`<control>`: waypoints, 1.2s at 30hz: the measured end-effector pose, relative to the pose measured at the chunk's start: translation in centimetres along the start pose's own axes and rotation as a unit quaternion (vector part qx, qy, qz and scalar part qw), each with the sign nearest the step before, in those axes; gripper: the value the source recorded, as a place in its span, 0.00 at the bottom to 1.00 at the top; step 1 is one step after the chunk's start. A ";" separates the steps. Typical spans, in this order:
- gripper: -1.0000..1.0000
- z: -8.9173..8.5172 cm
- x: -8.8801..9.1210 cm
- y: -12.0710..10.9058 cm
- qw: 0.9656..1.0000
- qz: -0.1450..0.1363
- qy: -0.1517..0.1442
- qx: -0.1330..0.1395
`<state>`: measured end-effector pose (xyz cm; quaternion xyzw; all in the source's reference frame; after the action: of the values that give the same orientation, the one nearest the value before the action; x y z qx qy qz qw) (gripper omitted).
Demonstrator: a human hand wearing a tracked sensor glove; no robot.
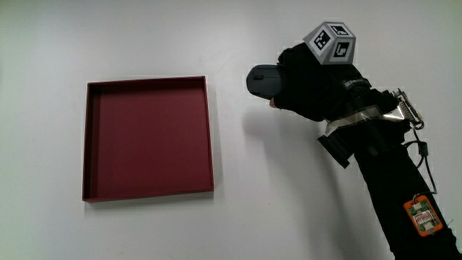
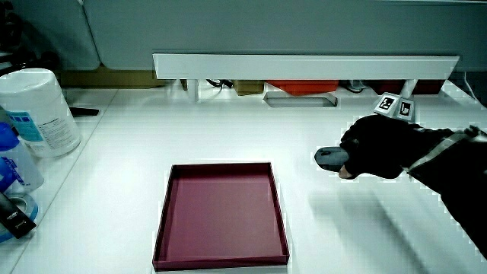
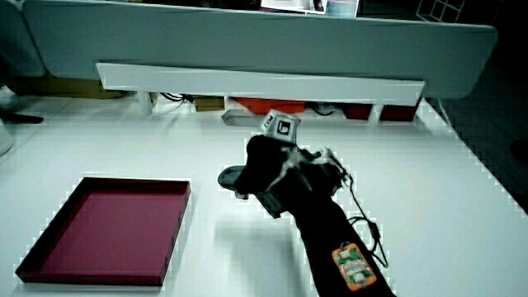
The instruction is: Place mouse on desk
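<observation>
A dark grey mouse [image 1: 260,79] is held in the black-gloved hand [image 1: 307,85], whose fingers curl over its rear half. A shadow on the white table under it suggests it hangs a little above the surface, beside the dark red tray [image 1: 90,144]. In both side views the mouse [image 2: 329,157] [image 3: 233,177] pokes out of the hand [image 2: 377,146] [image 3: 276,169] toward the tray [image 2: 163,228] [image 3: 177,227]. The patterned cube [image 1: 330,42] sits on the back of the hand. The tray holds nothing.
A low white partition [image 2: 304,65] runs along the table's edge farthest from the person. A white wipes canister [image 2: 38,110] and a blue-capped bottle [image 2: 11,164] stand at the table's edge, apart from the tray. The forearm [image 1: 393,188] carries cables and an orange tag.
</observation>
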<state>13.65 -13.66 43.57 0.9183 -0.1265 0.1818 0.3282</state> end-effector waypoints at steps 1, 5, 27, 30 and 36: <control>0.50 -0.2 0.4 0.1 1.000 -0.003 0.001 -0.001; 0.50 -1.7 2.4 0.4 1.000 -0.023 0.014 -0.010; 0.50 -6.7 7.0 1.9 0.996 -0.072 0.037 -0.036; 0.50 -6.8 6.9 1.7 0.996 -0.068 0.034 -0.036; 0.44 -7.1 7.1 1.6 0.996 -0.075 0.029 -0.040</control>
<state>17.68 -11.03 52.54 0.9055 -0.0550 0.1784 0.3810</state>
